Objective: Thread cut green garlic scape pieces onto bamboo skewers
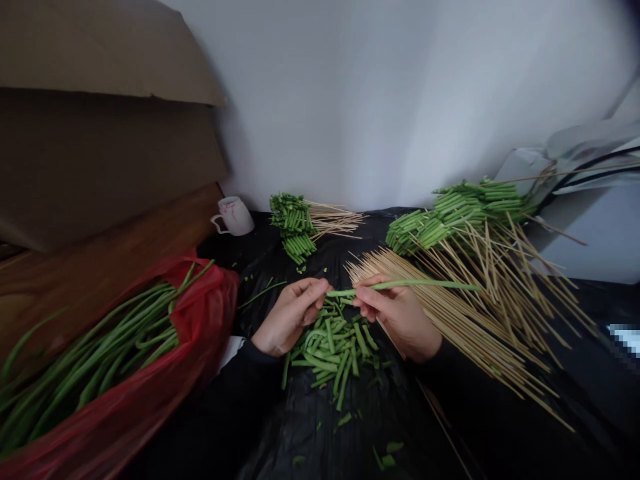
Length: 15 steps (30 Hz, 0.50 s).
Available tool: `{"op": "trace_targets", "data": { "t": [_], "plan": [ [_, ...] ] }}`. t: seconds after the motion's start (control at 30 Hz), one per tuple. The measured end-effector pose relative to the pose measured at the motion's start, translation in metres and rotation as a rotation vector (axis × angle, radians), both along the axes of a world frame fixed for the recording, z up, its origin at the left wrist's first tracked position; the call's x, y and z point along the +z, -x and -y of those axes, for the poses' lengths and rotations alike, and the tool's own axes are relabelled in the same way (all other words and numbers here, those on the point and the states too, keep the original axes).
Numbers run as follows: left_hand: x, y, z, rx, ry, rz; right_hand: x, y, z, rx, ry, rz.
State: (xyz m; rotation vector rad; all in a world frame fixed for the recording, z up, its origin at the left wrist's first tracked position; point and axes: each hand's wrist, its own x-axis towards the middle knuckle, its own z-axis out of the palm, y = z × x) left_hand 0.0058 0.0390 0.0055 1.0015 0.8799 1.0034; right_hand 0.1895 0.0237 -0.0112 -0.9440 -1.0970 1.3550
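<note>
One long green bean stretches level across the middle, its far end pointing right over the sticks. My right hand pinches it between thumb and fingers near its left part. At the bean's left end, my left hand is closed, thumb pressed to the fingertips; the fingers hide exactly how much they hold. Below both hands lies a loose heap of short bean pieces on black plastic sheeting. A fan of bare wooden skewers spreads beside and under my right hand.
At left, a red plastic bag holds long beans. Skewered bean bundles lie at the back middle and back right. A white mug stands by the wall. A cardboard box rises at upper left.
</note>
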Motion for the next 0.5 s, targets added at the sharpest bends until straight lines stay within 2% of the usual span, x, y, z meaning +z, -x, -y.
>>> {"op": "trace_targets", "data": {
  "t": [0.1,0.37,0.5],
  "plan": [
    [-0.0035,-0.0016,0.0014,-0.020,-0.050,-0.100,0.0025,-0.0009,0.0001,-0.020,0.002,0.007],
    [-0.0063,0.0021,-0.0012,-0.009,-0.112,-0.083,-0.0001,-0.0043,-0.0022,-0.021,0.000,0.015],
    [-0.0048,0.0018,-0.0004,0.005,-0.174,-0.193,-0.0009,-0.0057,-0.0035,-0.015,-0.025,-0.007]
  ]
}}
